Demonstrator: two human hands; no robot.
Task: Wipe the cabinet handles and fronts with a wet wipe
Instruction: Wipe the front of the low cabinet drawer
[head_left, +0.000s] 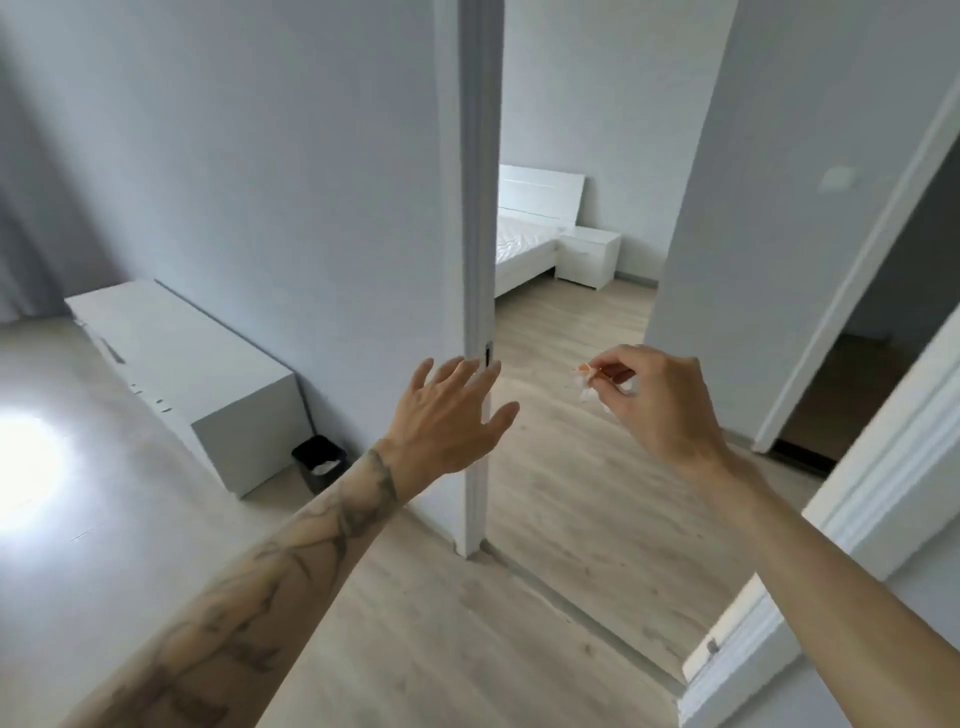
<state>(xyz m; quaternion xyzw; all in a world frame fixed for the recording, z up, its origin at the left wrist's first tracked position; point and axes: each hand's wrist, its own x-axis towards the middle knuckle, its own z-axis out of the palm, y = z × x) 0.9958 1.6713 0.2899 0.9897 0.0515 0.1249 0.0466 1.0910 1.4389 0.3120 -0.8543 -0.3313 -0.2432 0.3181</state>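
A long low white cabinet (176, 364) stands against the left wall, with a slim handle (111, 349) on its front. My left hand (447, 410) is raised with fingers spread, its fingertips at the edge of a white door frame (480, 260), holding nothing. To its right my right hand (657, 400) pinches a small crumpled white wipe with an orange bit (584, 382) between thumb and fingers. Both hands are well away from the cabinet.
A small black bin (319, 462) sits on the floor at the cabinet's near end. Through the doorway are a white bed (524, 239) and a white nightstand (589, 254). An open doorway to a darker room (883, 353) lies at right. Pale wood floor spreads below.
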